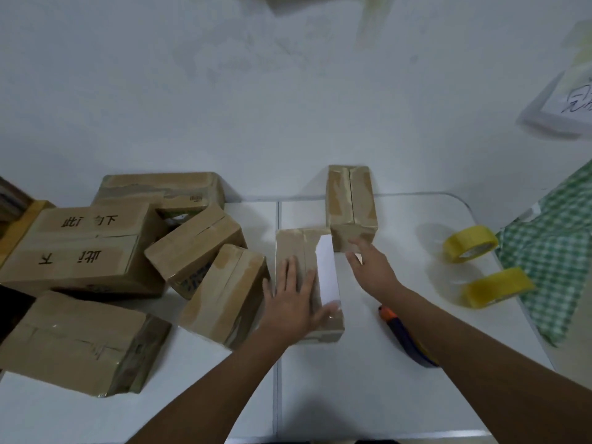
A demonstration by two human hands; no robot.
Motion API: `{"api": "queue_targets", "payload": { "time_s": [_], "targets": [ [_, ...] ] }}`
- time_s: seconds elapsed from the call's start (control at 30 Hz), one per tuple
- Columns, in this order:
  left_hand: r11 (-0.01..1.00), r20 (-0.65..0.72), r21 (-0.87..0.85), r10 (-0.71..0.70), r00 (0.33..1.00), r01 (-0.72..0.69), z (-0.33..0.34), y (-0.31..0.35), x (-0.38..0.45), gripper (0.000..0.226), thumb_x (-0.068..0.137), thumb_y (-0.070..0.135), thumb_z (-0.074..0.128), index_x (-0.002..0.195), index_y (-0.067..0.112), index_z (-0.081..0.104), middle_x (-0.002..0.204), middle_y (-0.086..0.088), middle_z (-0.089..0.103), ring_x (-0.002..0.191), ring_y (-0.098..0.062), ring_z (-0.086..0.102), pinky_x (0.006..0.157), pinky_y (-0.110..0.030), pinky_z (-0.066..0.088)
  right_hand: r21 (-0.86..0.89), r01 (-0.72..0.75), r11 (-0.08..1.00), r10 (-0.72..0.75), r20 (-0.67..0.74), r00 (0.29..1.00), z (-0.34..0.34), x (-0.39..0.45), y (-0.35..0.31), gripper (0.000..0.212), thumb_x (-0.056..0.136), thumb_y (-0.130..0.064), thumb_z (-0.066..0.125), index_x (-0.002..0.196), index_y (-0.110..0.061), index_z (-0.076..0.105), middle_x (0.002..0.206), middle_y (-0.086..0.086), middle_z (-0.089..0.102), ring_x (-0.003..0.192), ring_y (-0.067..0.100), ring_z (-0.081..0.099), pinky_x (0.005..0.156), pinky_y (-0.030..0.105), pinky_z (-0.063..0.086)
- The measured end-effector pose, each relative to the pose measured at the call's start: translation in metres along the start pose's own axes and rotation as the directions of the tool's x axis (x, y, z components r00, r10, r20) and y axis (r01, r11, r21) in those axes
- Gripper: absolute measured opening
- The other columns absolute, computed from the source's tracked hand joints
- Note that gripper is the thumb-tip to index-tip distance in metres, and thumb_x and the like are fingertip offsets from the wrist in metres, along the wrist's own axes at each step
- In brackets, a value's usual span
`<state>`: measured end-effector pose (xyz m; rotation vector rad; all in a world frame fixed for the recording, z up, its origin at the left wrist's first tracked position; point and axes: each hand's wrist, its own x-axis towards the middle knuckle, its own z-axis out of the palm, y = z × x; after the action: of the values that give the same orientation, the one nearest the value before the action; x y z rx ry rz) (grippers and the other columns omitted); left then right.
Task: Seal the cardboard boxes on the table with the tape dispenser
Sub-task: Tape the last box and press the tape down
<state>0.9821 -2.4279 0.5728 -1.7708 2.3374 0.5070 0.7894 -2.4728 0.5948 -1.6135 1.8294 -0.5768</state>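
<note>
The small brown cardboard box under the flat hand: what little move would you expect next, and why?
Probably the right hand draws back to pick up the orange-and-blue tool lying beside its forearm. The left hand lies flat on the small brown cardboard box, steadying it, while the right hand is open and holds nothing, so no taping can start yet.

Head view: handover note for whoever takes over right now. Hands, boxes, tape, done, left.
Left hand: open, flat on the near box.
Right hand: open, fingers at the far box, holding nothing.
Tape dispenser: lying on the table under the right forearm.
Two yellow tape rolls lie to the right.
Done: near box seems taped along its seam.
Left: far box's seam looks open; the pile of boxes on the left cannot be judged.
</note>
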Motion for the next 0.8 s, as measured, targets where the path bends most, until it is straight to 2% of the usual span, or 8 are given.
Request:
{"api": "queue_targets", "payload": {
  "time_s": [0.13, 0.2, 0.27, 0.37, 0.5, 0.67, 0.73, 0.8],
  "targets": [
    [0.991, 0.04, 0.039, 0.126, 0.991, -0.127, 0.001, -0.017, 0.009, 0.107, 0.077, 0.091, 0.019, 0.154, 0.026, -0.018, 0.159, -0.012, -0.032, 0.145, -0.032, -0.03, 0.118, -0.062, -0.002, -0.34, 0.104, 0.935, -0.078, 0.088, 0.993, 0.0, 0.05, -0.005, 0.052, 0.1, -0.011, 0.039, 0.148, -0.029, 0.033, 0.163, -0.001, 0.011, 0.149, 0.028, 0.004, 0.118, 0.052, 0.015],
    [0.985, 0.06, 0.054, 0.161, 0.985, -0.164, 0.0, -0.021, 0.014, 0.106, 0.079, 0.089, 0.023, 0.154, 0.026, -0.017, 0.158, -0.012, -0.032, 0.145, -0.031, -0.031, 0.119, -0.061, -0.003, -0.483, 0.099, 0.87, -0.016, 0.172, 0.985, 0.0, 0.072, -0.008, 0.066, 0.097, -0.007, 0.041, 0.149, -0.043, 0.023, 0.163, -0.007, -0.01, 0.148, 0.033, -0.013, 0.116, 0.061, 0.002],
    [0.981, 0.06, 0.053, 0.181, 0.982, -0.184, 0.0, -0.023, 0.02, 0.105, 0.081, 0.088, 0.027, 0.154, 0.026, -0.016, 0.158, -0.012, -0.032, 0.144, -0.03, -0.032, 0.118, -0.059, -0.003, -0.582, 0.115, 0.805, 0.037, 0.243, 0.969, 0.002, 0.09, -0.009, 0.074, 0.096, -0.01, 0.044, 0.148, -0.053, 0.013, 0.161, -0.009, -0.02, 0.145, 0.037, -0.022, 0.111, 0.069, -0.002],
    [0.977, 0.031, 0.046, 0.208, 0.978, -0.209, 0.004, -0.028, 0.025, 0.104, 0.081, 0.087, 0.028, 0.153, 0.027, -0.016, 0.159, -0.01, -0.032, 0.143, -0.028, -0.035, 0.118, -0.055, -0.003, -0.62, 0.13, 0.773, 0.077, 0.295, 0.952, 0.003, 0.103, -0.002, 0.075, 0.096, -0.012, 0.046, 0.144, -0.058, 0.011, 0.158, -0.015, -0.024, 0.144, 0.039, -0.024, 0.105, 0.077, 0.003],
    [0.956, 0.007, 0.072, 0.285, 0.959, -0.284, 0.002, -0.035, 0.035, 0.101, 0.082, 0.087, 0.029, 0.155, 0.031, -0.012, 0.159, -0.008, -0.032, 0.146, -0.025, -0.03, 0.118, -0.051, -0.001, -0.609, 0.12, 0.784, 0.037, 0.239, 0.97, -0.012, 0.097, 0.018, 0.068, 0.093, -0.011, 0.049, 0.138, -0.057, 0.026, 0.158, -0.02, -0.016, 0.146, 0.041, -0.013, 0.106, 0.073, 0.017],
    [0.932, -0.01, 0.048, 0.36, 0.933, -0.359, -0.001, -0.042, 0.047, 0.095, 0.083, 0.087, 0.027, 0.152, 0.039, -0.017, 0.156, -0.002, -0.04, 0.141, -0.015, -0.039, 0.117, -0.045, -0.005, -0.61, 0.035, 0.792, 0.073, 0.151, 0.986, -0.051, 0.082, 0.064, 0.055, 0.091, -0.02, 0.055, 0.131, -0.053, 0.034, 0.157, -0.021, -0.015, 0.146, 0.042, -0.01, 0.101, 0.075, 0.02],
    [0.945, -0.026, 0.067, 0.322, 0.947, -0.319, -0.003, -0.038, 0.053, 0.095, 0.082, 0.088, 0.024, 0.152, 0.039, -0.017, 0.156, -0.003, -0.04, 0.143, -0.018, -0.037, 0.116, -0.045, -0.003, -0.587, 0.068, 0.806, 0.046, 0.177, 0.983, -0.062, 0.082, 0.079, 0.049, 0.093, -0.023, 0.051, 0.132, -0.05, 0.037, 0.158, -0.021, -0.014, 0.147, 0.038, -0.012, 0.101, 0.076, 0.02],
    [0.978, -0.047, 0.057, 0.202, 0.978, -0.199, -0.008, -0.026, 0.065, 0.097, 0.081, 0.089, 0.02, 0.154, 0.036, -0.015, 0.157, -0.006, -0.037, 0.145, -0.022, -0.032, 0.116, -0.044, 0.0, -0.597, 0.143, 0.789, -0.002, 0.231, 0.973, -0.067, 0.083, 0.084, 0.045, 0.096, -0.028, 0.047, 0.134, -0.049, 0.037, 0.159, -0.02, -0.015, 0.148, 0.034, -0.012, 0.102, 0.072, 0.024]
  ]
}}
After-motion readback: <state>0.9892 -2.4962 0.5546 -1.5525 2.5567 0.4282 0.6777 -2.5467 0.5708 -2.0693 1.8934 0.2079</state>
